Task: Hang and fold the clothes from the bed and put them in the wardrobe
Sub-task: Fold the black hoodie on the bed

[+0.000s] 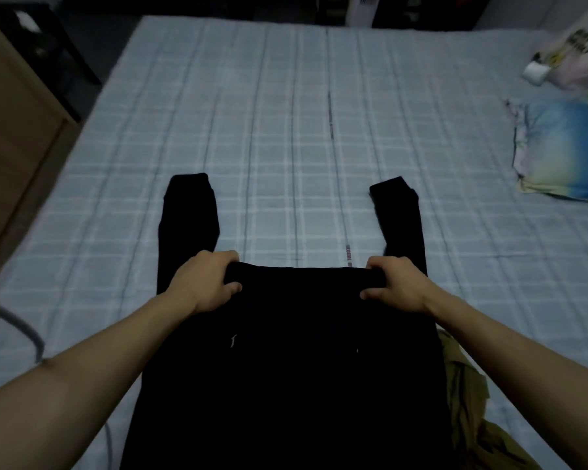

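A black long-sleeved garment (296, 361) lies spread on the near part of the bed (286, 130), its two sleeves pointing away from me. My left hand (204, 283) grips the left end of its folded top edge. My right hand (396, 283) grips the right end of the same edge, fingers curled over the cloth. An olive-brown garment (469, 395) lies crumpled under the black one's right side, partly hidden by my right forearm.
A blue and yellow pillow (564, 150) lies at the bed's right edge, with a pale plastic bag (577, 52) behind it. A brown wooden cabinet (11, 137) stands left of the bed. A grey cable (31, 334) curves at the lower left.
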Demonstrator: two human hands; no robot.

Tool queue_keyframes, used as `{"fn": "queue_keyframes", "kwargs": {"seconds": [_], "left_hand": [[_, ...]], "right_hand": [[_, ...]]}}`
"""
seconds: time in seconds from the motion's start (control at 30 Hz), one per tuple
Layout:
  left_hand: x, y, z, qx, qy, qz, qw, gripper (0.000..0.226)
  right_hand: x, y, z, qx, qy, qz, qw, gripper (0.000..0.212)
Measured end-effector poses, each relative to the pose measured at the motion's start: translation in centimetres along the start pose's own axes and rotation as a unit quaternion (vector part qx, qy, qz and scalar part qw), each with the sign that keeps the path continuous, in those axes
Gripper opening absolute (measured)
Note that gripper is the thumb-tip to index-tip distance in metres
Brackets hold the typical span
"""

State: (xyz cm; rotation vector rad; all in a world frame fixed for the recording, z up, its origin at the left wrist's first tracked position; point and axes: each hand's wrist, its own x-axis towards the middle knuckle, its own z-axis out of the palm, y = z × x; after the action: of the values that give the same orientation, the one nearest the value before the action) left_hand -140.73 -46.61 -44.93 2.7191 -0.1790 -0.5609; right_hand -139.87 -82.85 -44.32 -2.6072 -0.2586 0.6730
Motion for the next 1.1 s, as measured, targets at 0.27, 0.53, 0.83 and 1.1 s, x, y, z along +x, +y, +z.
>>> {"fn": "queue_keyframes", "kwargs": {"seconds": [0.27,0.53,0.83,1.1], "left_hand": [[-11.2,3.3,-7.5,0.059,0.144,0.041,0.987,0.027],[-22.8,7.0,-19.0,-0.032,0.235,0.148,0.960,0.018],[-39.1,7.9,-31.4,0.007,0.374,0.218,0.902,0.022],[-49.2,7.2,-36.1,-0.025,0.532,0.209,0.820,0.022]], "right_hand": [[-8.9,-5.6,-6.7,0.035,0.059,-0.097,0.993,0.021],[-20.2,-13.5,-14.4,0.070,0.228,-0.170,0.956,0.022],[-36.1,-27.9,-22.9,-0.019,0.366,-0.276,0.889,0.020],[-44.7,-37.7,-23.8,-0.034,0.479,-0.313,0.819,0.022]]}}
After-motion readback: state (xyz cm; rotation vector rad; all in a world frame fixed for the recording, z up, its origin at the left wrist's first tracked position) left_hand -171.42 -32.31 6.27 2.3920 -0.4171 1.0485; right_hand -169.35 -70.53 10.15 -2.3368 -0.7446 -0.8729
